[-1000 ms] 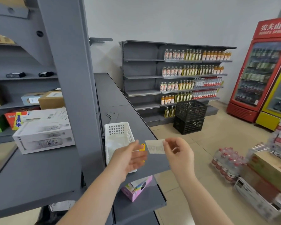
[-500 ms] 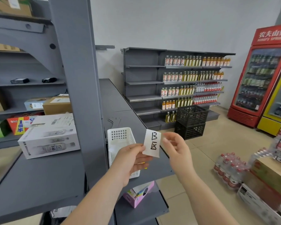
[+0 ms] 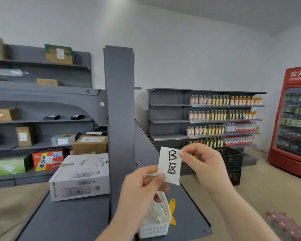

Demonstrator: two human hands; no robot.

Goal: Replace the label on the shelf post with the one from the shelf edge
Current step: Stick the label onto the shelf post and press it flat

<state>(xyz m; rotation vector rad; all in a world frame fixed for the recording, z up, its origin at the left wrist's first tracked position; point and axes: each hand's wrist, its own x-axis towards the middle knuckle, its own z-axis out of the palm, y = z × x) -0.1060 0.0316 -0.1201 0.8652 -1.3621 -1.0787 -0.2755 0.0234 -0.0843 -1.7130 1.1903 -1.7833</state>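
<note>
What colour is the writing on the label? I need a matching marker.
Black, on the white label; head view shows it.

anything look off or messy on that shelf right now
Only small things: a yellow object lies loose on the shelf beside the white basket, and the white box sits skewed.

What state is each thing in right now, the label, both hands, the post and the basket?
label: upright, held in the air, writing facing the camera
left hand: pinching the label's lower left edge
right hand: pinching its top right corner
shelf post: no label visible on it
white basket: on the shelf, crumpled scraps inside
</note>
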